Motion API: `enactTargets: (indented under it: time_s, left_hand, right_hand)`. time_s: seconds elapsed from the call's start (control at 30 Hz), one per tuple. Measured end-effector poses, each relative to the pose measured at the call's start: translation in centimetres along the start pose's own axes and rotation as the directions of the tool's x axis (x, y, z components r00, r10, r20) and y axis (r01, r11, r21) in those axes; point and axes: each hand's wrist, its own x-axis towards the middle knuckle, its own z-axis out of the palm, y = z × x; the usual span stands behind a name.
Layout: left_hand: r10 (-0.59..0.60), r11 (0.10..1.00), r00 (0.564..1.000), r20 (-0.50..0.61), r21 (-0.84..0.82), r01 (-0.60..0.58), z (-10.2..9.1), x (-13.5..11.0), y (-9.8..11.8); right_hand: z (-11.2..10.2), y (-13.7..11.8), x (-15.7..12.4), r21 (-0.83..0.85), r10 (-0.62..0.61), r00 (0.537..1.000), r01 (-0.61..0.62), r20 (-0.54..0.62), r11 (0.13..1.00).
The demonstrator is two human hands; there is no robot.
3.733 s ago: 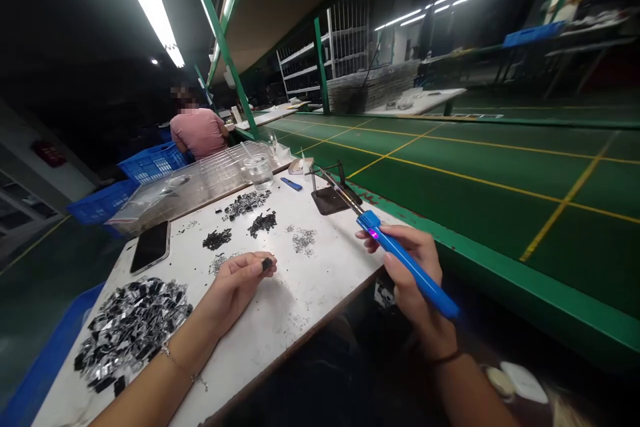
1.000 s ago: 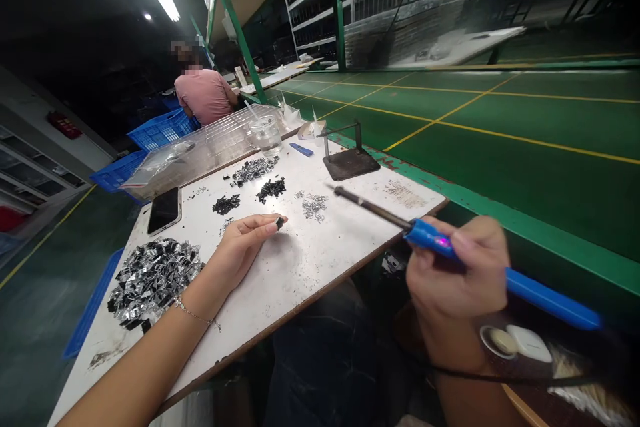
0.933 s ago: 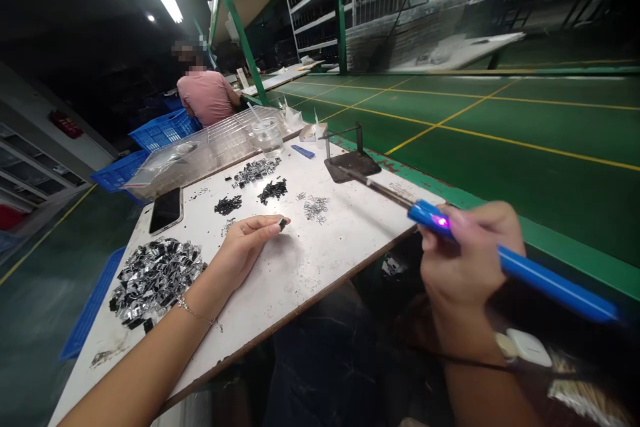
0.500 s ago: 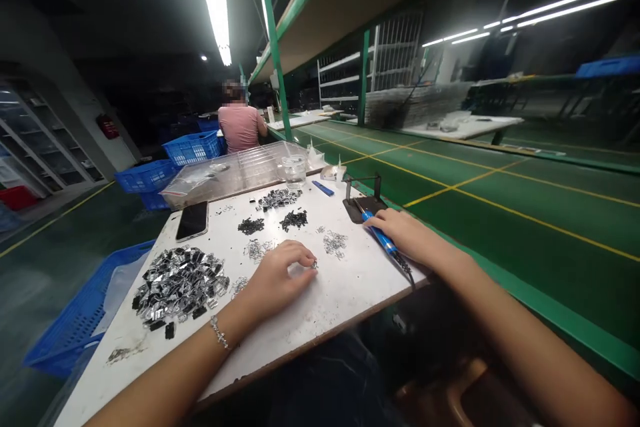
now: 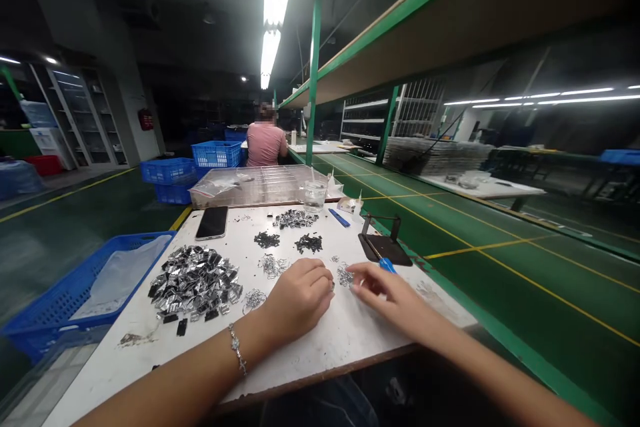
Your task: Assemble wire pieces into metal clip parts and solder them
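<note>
While your left hand rests curled on the white table, its grip hidden under the fingers, your right hand reaches loosely open to the wire clips between them; the blue soldering iron lies just behind it.

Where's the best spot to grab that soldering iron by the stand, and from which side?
Take the soldering iron by its blue handle, probably from the near side by the right hand: the handle end points toward the person, while the metal tip end lies toward the black stand.
</note>
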Motion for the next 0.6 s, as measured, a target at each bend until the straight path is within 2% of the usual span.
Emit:
enactTargets:
  time_s: [0.07,0.13,0.23,0.33,0.53,0.6]
  left_hand:
    - [0.077,0.995,0.997,-0.004,0.061,-0.077,0.0,0.1,0.3]
    - [0.134,0.986,0.991,0.021,0.096,-0.136,0.0,0.2,0.6]
    - [0.186,0.975,0.981,0.052,0.117,-0.191,0.0,0.4,0.9]
    - [0.203,0.974,0.976,0.077,0.084,-0.209,-0.4,0.7,1.0]
    - [0.071,0.994,0.981,0.179,-0.095,-0.055,-1.5,1.4,0.8]
    - [0.030,0.982,0.973,0.228,-0.187,0.013,-2.2,1.8,0.5]
  right_hand:
    - [1.6,-0.3,-0.3,0.332,0.045,0.993,-0.079,0.111,0.940]
    - [2.4,-0.1,-0.3,0.501,0.055,0.982,-0.139,0.180,0.854]
    - [2.8,0.4,0.0,0.610,0.018,0.967,-0.174,0.253,0.773]
    - [3.1,0.9,0.2,0.687,-0.013,0.966,-0.173,0.256,0.706]
    - [3.5,1.1,0.2,0.824,-0.004,0.959,-0.242,0.284,0.512]
    - [3.6,1.2,0.3,0.840,0.009,0.955,-0.266,0.298,0.473]
